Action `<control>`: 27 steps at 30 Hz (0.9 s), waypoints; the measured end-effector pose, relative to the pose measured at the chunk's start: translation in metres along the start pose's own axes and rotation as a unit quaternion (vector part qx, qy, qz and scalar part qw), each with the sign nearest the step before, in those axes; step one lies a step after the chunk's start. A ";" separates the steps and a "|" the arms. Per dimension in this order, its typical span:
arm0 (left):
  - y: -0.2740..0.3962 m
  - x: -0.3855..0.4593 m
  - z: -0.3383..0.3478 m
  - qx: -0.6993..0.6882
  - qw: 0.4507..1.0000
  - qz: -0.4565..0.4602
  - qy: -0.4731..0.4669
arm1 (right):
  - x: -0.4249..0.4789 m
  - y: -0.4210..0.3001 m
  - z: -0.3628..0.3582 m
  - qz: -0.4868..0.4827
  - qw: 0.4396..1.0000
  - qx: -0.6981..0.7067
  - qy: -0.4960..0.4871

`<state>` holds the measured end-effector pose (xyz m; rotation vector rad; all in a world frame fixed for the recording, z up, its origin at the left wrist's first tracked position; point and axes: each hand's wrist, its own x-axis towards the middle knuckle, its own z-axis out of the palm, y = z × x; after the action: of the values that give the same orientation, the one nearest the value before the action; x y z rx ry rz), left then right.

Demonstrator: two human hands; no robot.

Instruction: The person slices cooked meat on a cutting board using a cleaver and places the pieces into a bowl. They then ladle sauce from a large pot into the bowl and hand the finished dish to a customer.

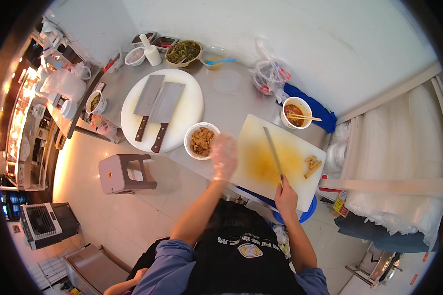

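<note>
My right hand [286, 195] is shut on the handle of a kitchen knife [271, 149], whose blade lies over a stained white cutting board [251, 132]. Pale yellow-brown cut pieces [312, 166] rest near the board's right edge. My left hand [224, 156], in a clear plastic glove, is blurred at the right rim of a round white bowl. Inside that bowl [186, 149] are brown chunks of food [201, 141]. Whether the gloved fingers hold anything is hidden by the blur.
Two cleavers [144, 97] [170, 99] lie on a round white chopping board [190, 92]. A bowl with chopsticks [297, 117] stands behind the cutting board. Food containers [184, 51] line the wall. A plastic stool [120, 173] stands on the floor. Another person's arm [127, 284] shows at lower left.
</note>
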<state>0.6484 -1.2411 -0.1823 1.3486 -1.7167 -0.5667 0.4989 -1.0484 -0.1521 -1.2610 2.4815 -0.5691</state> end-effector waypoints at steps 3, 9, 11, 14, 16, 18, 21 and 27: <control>0.036 -0.033 0.034 -0.158 0.981 -0.038 -0.103 | -0.012 0.027 0.009 -0.003 0.996 -0.077 0.045; 0.020 -0.050 0.099 -0.424 0.808 -0.362 -0.191 | -0.014 0.041 0.032 -0.041 0.988 -0.096 0.111; 0.036 -0.036 0.100 -0.452 0.766 -0.423 -0.175 | -0.015 0.039 0.029 -0.049 0.989 -0.067 0.122; 0.043 -0.016 0.103 -0.477 0.744 -0.445 -0.140 | -0.028 -0.006 0.006 -0.070 0.985 0.059 0.143; 0.042 -0.012 0.109 -0.497 0.739 -0.437 -0.128 | -0.039 -0.046 -0.006 -0.110 0.974 0.174 0.090; 0.056 -0.007 0.111 -0.493 0.745 -0.430 -0.133 | -0.036 -0.072 -0.005 -0.128 0.958 0.252 0.039; 0.067 0.003 0.107 -0.477 0.753 -0.428 -0.147 | -0.006 -0.090 0.007 -0.127 0.950 0.284 0.031; 0.073 -0.027 0.088 -0.605 0.658 -0.366 -0.259 | 0.073 -0.075 0.028 -0.127 0.932 0.338 0.023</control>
<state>0.5367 -1.2059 -0.1817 0.7493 -0.5918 -2.2366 0.5216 -1.1540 -0.1470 -1.2680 1.8752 -1.3821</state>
